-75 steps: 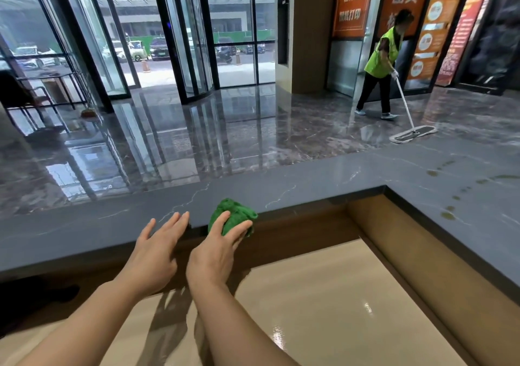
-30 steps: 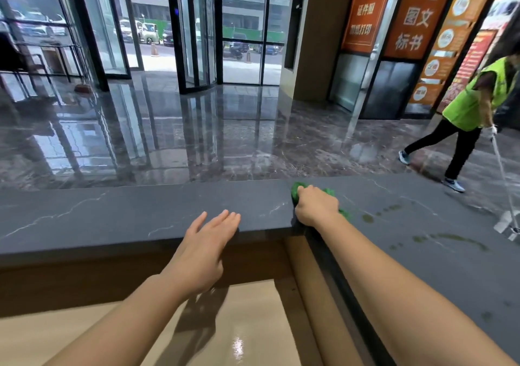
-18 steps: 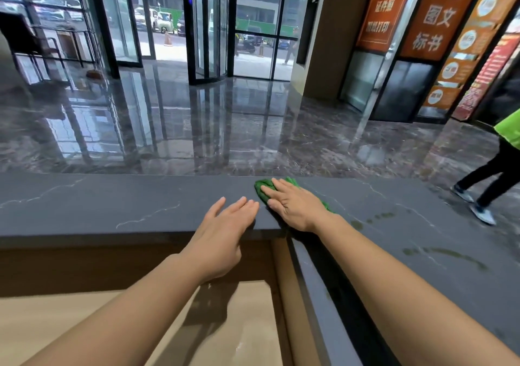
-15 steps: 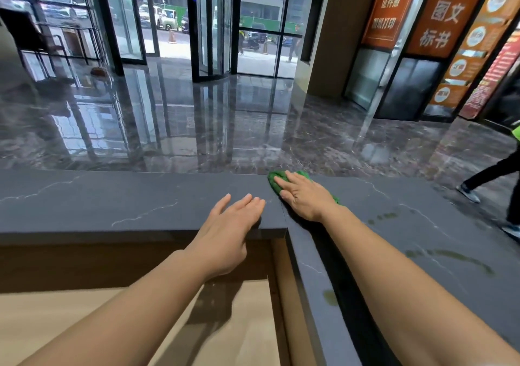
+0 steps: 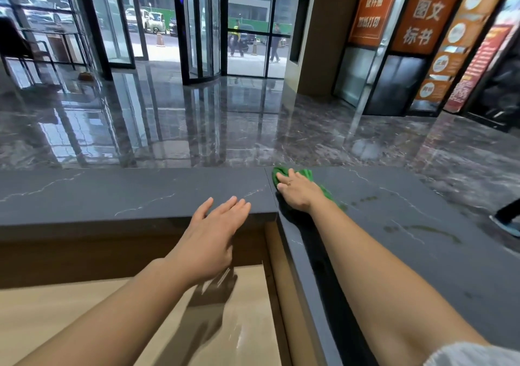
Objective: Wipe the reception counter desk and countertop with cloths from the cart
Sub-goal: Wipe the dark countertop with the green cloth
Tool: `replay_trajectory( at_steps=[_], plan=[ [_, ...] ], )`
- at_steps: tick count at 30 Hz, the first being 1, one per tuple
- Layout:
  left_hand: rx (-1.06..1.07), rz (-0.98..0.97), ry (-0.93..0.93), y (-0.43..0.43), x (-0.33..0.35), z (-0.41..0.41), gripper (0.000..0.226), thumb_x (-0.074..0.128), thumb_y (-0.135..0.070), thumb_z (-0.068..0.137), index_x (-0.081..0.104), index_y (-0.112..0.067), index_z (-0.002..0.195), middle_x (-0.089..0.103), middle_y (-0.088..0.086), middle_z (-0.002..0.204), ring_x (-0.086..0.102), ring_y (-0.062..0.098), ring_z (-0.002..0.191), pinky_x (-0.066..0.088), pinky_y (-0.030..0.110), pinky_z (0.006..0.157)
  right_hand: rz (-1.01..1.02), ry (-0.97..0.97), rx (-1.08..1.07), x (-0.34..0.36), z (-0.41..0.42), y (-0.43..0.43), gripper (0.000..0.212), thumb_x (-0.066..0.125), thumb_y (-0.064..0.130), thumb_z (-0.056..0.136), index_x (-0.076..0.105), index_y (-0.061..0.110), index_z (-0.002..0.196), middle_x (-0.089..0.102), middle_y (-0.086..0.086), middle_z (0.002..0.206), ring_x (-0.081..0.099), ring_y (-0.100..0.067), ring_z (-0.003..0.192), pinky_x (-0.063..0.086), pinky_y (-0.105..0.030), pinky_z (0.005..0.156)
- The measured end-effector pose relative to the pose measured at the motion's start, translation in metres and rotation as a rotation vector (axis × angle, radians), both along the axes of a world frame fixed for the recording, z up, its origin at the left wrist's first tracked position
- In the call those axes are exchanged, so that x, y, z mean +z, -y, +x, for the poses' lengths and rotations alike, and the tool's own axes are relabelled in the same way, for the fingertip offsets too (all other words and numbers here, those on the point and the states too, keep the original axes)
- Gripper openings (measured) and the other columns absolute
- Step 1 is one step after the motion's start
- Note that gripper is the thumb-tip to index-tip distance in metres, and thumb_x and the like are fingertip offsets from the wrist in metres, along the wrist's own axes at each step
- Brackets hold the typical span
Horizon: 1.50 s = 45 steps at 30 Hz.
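one left hand [image 5: 209, 239], one right hand [image 5: 295, 194], one green cloth [image 5: 307, 173], one countertop [image 5: 112, 194], one desk [image 5: 70, 309].

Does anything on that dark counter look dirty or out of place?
Yes: dull greenish smears mark the right wing of the countertop, right of the green cloth under the right hand. Nothing else stands out.

Open countertop [image 5: 112, 194] left of cloth [image 5: 307, 173]
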<state>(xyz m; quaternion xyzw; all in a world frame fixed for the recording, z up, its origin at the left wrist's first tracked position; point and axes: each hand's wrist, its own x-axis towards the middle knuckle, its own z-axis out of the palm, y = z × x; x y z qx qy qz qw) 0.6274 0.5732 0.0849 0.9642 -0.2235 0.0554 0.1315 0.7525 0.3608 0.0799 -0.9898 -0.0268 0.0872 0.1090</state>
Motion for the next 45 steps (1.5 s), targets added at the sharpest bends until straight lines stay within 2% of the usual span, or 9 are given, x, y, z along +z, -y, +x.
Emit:
replay_trajectory(
  at_steps=[6, 15, 24, 29, 33, 36, 38, 42, 45],
  plan=[
    [-0.009, -0.016, 0.008, -0.004, 0.0, -0.03, 0.08, 0.046, -0.001, 0.088, 0.009, -0.028, 0.154, 0.01, -0.011, 0.161, -0.002, 0.002, 0.147, -0.012, 0.031, 0.116, -0.019, 0.002, 0.111, 0.001, -0.073, -0.031, 0.05, 0.024, 0.033, 0.106, 0.014, 0.032, 0.155, -0.002, 0.0, 0.163, 0.001, -0.019, 0.15, 0.008, -0.04, 0.119],
    [-0.044, -0.042, 0.006, 0.012, -0.005, -0.068, 0.079, 0.042, -0.002, 0.088, 0.008, -0.029, 0.154, 0.01, -0.013, 0.161, -0.002, 0.001, 0.147, -0.008, 0.033, 0.12, -0.1, 0.048, 0.179, 0.0, -0.152, -0.019, 0.049, 0.029, 0.034, 0.105, 0.02, 0.033, 0.154, -0.002, 0.002, 0.163, 0.0, -0.018, 0.15, 0.006, -0.04, 0.122],
    [-0.009, -0.021, 0.055, 0.031, -0.001, -0.062, 0.08, 0.044, 0.0, 0.087, 0.011, -0.028, 0.154, 0.012, -0.011, 0.161, 0.0, 0.002, 0.147, -0.012, 0.03, 0.115, -0.115, 0.113, 0.325, -0.009, -0.137, 0.002, 0.05, 0.025, 0.039, 0.105, 0.018, 0.03, 0.154, 0.002, 0.001, 0.163, 0.001, -0.017, 0.15, 0.01, -0.043, 0.121],
    [0.025, -0.026, 0.061, 0.061, -0.002, -0.044, 0.079, 0.042, 0.0, 0.087, 0.01, -0.028, 0.154, 0.011, -0.011, 0.161, 0.0, 0.001, 0.147, -0.014, 0.026, 0.112, -0.086, 0.16, 0.426, -0.012, -0.106, 0.023, 0.05, 0.025, 0.037, 0.106, 0.021, 0.023, 0.154, 0.007, -0.001, 0.163, 0.005, -0.017, 0.15, 0.01, -0.038, 0.122],
    [0.105, -0.029, 0.033, 0.091, -0.001, -0.029, 0.072, 0.039, -0.006, 0.091, 0.011, -0.028, 0.154, 0.012, -0.011, 0.161, 0.003, 0.002, 0.147, -0.009, 0.029, 0.116, -0.084, 0.174, 0.489, -0.009, -0.074, 0.045, 0.051, 0.025, 0.034, 0.106, 0.018, 0.022, 0.155, 0.008, -0.005, 0.163, 0.005, -0.019, 0.15, 0.006, -0.034, 0.122],
    [0.183, -0.056, 0.002, 0.112, 0.0, -0.017, 0.062, 0.037, -0.013, 0.096, 0.017, -0.029, 0.153, 0.021, -0.009, 0.159, 0.012, 0.004, 0.146, -0.002, 0.028, 0.117, -0.122, 0.173, 0.489, -0.005, -0.042, 0.065, 0.051, 0.023, 0.032, 0.107, 0.014, 0.021, 0.155, 0.006, -0.007, 0.163, 0.004, -0.022, 0.15, 0.003, -0.031, 0.12],
    [0.227, -0.055, -0.007, 0.124, -0.002, -0.011, 0.056, 0.037, -0.017, 0.098, 0.024, -0.031, 0.15, 0.034, -0.009, 0.154, 0.025, 0.007, 0.143, 0.008, 0.028, 0.115, -0.137, 0.165, 0.5, -0.005, -0.022, 0.076, 0.051, 0.022, 0.032, 0.107, 0.013, 0.02, 0.156, 0.005, -0.008, 0.163, 0.004, -0.022, 0.15, 0.003, -0.032, 0.121],
    [0.295, 0.008, 0.009, 0.149, 0.0, -0.001, 0.045, 0.031, -0.029, 0.102, 0.033, -0.034, 0.147, 0.059, -0.011, 0.129, 0.048, 0.009, 0.12, 0.018, 0.026, 0.1, -0.15, 0.156, 0.496, -0.007, 0.006, 0.098, 0.051, 0.021, 0.033, 0.107, 0.011, 0.022, 0.156, 0.003, -0.006, 0.163, 0.003, -0.022, 0.15, 0.003, -0.032, 0.121],
    [0.34, 0.148, -0.027, 0.17, 0.004, 0.005, 0.043, 0.025, -0.032, 0.103, 0.033, -0.035, 0.146, 0.067, -0.006, 0.109, 0.054, 0.013, 0.109, 0.017, 0.028, 0.103, -0.147, 0.157, 0.419, -0.009, 0.031, 0.137, 0.051, 0.019, 0.034, 0.106, 0.011, 0.024, 0.156, 0.003, -0.004, 0.163, 0.003, -0.022, 0.15, 0.006, -0.035, 0.122]
  ],
)
